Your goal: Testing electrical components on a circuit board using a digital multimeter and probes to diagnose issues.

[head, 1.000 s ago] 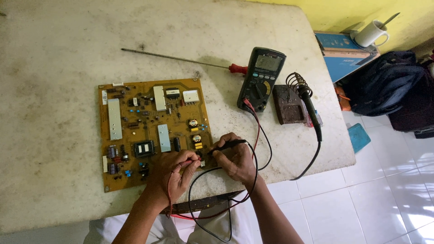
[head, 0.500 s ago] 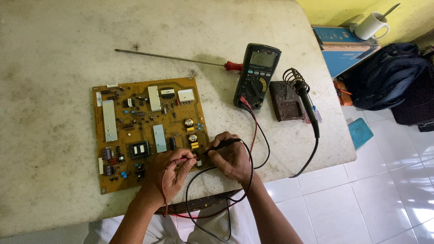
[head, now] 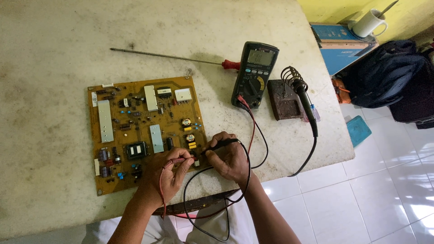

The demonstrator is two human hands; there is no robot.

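Nearest the camera, the left hand [head: 168, 177] pinches a slim red probe [head: 177, 161] and the right hand [head: 231, 158] pinches a black probe [head: 221, 144], both tips meeting the lower right corner of the circuit board [head: 144, 135]. That board is a flat mustard-yellow rectangle studded with silvery heat sinks and small cylinders, lying on the stained, rough stone table [head: 54, 54]. Thin rubbery leads [head: 253, 131] curve up to a dark multimeter [head: 254, 74]. Beside it rests a soldering iron [head: 305, 101] on a rusty block stand [head: 283, 99]; beyond lies a long red-handled screwdriver [head: 174, 57].
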